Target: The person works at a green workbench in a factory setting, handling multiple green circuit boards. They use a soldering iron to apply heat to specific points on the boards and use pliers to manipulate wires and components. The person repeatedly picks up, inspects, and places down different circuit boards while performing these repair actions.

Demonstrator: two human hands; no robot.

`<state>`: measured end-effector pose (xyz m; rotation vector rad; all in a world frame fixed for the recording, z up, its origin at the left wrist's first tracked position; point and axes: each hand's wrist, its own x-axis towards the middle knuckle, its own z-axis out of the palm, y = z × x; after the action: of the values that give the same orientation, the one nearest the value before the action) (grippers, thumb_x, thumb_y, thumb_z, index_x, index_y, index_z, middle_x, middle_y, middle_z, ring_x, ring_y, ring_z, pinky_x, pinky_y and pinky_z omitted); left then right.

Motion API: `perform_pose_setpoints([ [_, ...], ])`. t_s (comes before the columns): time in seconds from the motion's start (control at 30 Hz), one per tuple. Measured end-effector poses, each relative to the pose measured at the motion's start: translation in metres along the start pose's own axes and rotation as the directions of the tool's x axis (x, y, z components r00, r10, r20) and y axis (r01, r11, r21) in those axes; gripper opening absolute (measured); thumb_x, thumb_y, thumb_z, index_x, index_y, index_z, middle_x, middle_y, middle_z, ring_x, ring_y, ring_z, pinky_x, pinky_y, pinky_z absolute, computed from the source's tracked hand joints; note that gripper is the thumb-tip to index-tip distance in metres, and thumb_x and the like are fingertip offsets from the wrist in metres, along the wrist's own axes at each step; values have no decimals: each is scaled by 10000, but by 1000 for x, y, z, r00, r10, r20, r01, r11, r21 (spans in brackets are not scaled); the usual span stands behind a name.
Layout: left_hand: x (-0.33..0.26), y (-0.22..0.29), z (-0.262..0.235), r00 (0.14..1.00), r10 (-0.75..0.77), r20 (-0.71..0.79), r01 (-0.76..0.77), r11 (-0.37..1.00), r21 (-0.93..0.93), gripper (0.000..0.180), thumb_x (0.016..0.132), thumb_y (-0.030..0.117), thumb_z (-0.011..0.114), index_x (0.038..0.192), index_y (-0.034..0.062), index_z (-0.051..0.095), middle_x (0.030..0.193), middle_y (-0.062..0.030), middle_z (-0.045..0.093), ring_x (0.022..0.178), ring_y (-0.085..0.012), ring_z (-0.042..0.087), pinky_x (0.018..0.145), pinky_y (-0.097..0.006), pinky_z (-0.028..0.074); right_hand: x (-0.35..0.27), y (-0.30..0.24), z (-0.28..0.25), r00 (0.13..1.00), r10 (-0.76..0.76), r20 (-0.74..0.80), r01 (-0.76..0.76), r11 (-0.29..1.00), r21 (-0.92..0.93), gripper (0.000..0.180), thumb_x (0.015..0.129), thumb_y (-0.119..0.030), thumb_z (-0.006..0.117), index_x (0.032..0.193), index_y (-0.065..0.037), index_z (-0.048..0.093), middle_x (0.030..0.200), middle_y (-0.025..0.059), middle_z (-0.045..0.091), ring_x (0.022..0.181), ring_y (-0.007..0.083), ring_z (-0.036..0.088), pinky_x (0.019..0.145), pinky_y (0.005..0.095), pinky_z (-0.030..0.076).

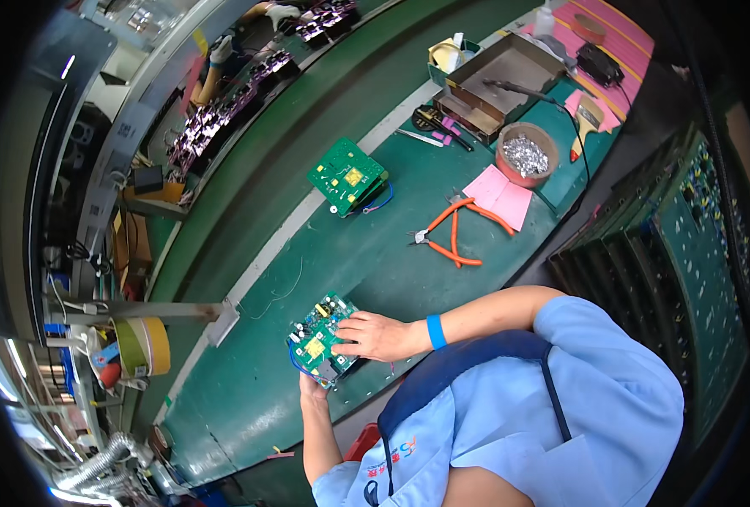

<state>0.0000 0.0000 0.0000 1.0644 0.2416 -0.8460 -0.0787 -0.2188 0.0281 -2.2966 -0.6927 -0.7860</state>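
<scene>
A green circuit board [314, 347] full of mounted components, with a blue wire at its left edge, is held at the near part of the green worktable. My left hand [311, 388] grips its lower edge from beneath, with most of its fingers hidden by the board. From the right, my right hand [377, 336] is closed over the board's edge, fingers lying across the components; its thumb is out of sight. Farther off, a second green board [344, 172] lies on the table with a blue wire beside it. Orange-handled cutting pliers [449, 245] rest to the right, overlapping another orange-handled pair [481, 213].
Pink paper [503, 196] lies beside a bowl [521, 173] of silvery bits. Beyond are a metal tray [510, 63], a soldering iron [519, 89], a brush [589, 118] and tweezers [420, 137]. Stacked boards [688, 228] stand at right. Across the line, a co-worker's hands [220, 51] handle boards.
</scene>
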Motion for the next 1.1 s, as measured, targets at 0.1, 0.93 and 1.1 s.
perform_pose_setpoints([
  [0.1, -1, 1, 19, 998, 57, -6, -57, 993, -108, 395, 824, 293, 387, 1127, 43, 424, 1096, -111, 491, 977, -242, 488, 843, -362, 397, 9, -3, -12, 998, -9, -58, 10, 1000, 1, 313, 656, -102, 514, 966, -100, 469, 886, 88, 481, 914, 228, 462, 801, 353, 360],
  [0.93, -3, -158, 443, 854, -236, 464, -44, 856, 515, 371, 811, 262, 408, 1111, 44, 433, 1083, -120, 496, 968, -242, 492, 833, -365, 402, -205, -128, -366, 775, 325, -542, -561, 749, -352, 503, 562, -240, 672, 979, -28, 485, 935, 91, 477, 935, 233, 447, 865, 407, 317],
  [1.1, -31, -244, 543, 708, -443, 551, -28, 761, 648, 367, 809, 256, 412, 1108, 45, 435, 1080, -122, 497, 967, -242, 492, 830, -366, 403, -277, -179, -427, 611, 453, -649, -787, 433, -440, 519, 563, -228, 681, 1007, -49, 481, 945, 81, 477, 942, 223, 456, 877, 413, 300],
])
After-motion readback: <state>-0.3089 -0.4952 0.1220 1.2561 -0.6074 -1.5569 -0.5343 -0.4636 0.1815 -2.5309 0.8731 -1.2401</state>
